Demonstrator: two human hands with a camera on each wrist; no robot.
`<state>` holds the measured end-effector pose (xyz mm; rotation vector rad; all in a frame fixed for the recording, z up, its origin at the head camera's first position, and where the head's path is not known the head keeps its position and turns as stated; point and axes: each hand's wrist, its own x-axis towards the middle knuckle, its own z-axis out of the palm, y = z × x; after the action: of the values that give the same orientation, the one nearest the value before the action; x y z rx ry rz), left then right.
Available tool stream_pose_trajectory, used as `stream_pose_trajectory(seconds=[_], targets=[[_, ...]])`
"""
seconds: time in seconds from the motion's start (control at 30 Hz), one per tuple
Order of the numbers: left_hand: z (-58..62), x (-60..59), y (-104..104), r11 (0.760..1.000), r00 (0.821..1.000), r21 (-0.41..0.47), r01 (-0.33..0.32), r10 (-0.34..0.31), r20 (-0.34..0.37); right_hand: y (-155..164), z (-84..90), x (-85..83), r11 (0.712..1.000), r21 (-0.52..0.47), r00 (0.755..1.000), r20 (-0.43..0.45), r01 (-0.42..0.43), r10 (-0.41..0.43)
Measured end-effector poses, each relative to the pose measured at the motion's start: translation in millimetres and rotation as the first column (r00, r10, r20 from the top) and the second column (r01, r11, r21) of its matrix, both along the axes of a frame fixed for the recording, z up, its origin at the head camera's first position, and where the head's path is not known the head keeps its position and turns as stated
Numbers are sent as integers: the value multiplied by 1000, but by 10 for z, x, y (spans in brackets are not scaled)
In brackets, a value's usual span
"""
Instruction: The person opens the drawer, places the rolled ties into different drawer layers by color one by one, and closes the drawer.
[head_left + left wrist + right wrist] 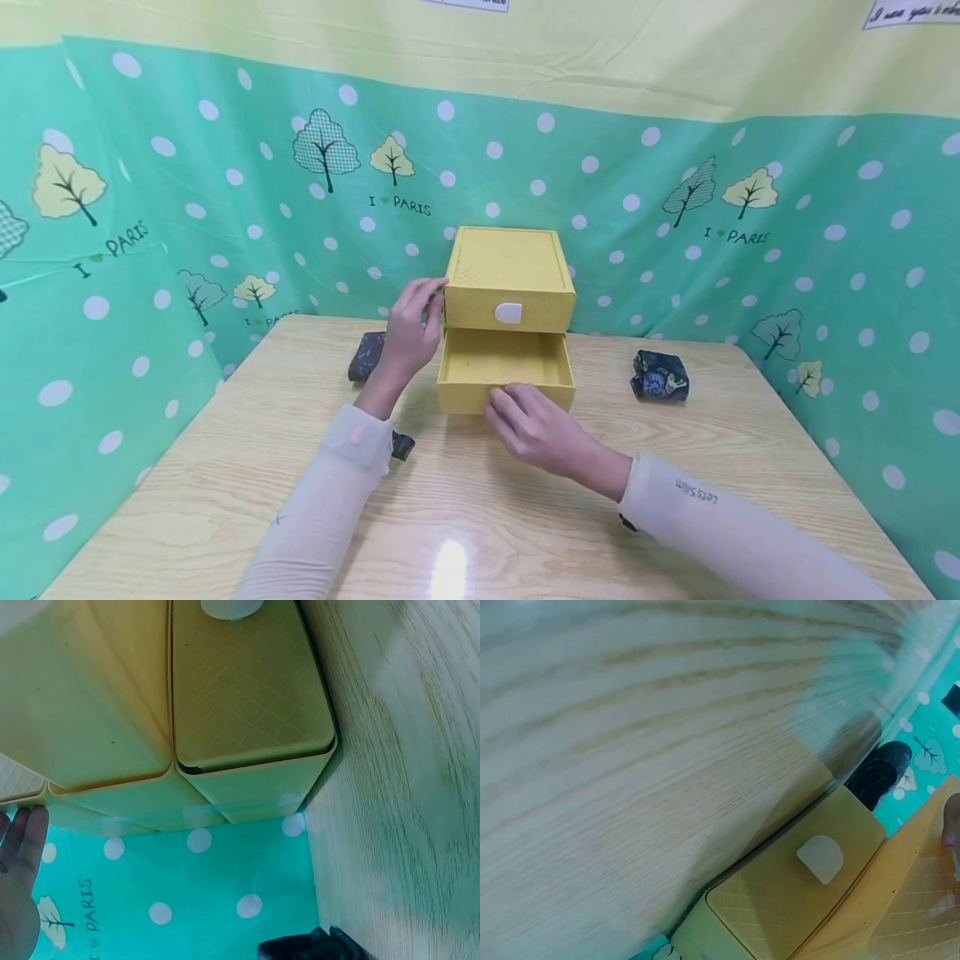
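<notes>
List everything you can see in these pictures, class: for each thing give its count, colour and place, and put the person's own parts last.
Drawer box: one, yellow, back middle of table.
Lower drawer: one, yellow, pulled open.
Tab handle: one, white, on upper drawer front.
Dark patterned bundles: three; right, left behind the wrist, one under left sleeve.
Table: one, light wood.
Backdrop cloth: green with white dots, trees.
Left hand: touches box's left side.
Right hand: on open drawer's front.
</notes>
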<state>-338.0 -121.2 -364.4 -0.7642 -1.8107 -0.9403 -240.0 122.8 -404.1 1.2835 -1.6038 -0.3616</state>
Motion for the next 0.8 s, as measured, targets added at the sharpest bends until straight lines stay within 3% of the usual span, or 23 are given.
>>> stream_pose_trajectory(seconds=[0.8], targets=[[-3, 6, -3, 1000, 1000, -4, 3, -3, 3, 24, -20, 101, 1000, 13, 999, -18, -26, 26]])
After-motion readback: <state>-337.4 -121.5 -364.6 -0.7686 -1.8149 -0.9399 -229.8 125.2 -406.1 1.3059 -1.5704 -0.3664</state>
